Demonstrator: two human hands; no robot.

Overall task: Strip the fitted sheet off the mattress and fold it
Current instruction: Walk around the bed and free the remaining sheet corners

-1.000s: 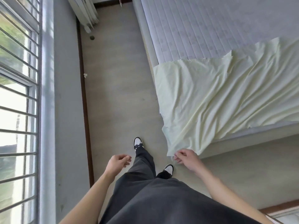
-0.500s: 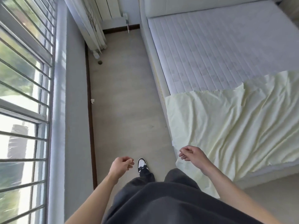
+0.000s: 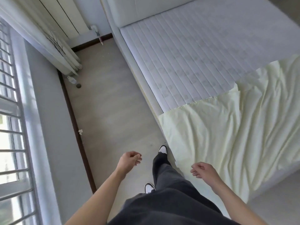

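Right hand (image 3: pixel 204 171) released fitted sheet (image 3: pixel 227 137); both hands now empty.

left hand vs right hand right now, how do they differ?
The left hand hangs over bare floor, while the right hand hovers at the draped corner of the pale yellow fitted sheet. The left hand sits higher in the frame and farther from the mattress; the right hand is beside the bed. Both have loosely curled fingers and hold nothing.

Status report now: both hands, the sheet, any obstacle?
Left hand and right hand loosely curled, empty. Fitted sheet half off mattress, bunched at foot end, unfolded. Nothing in the way.
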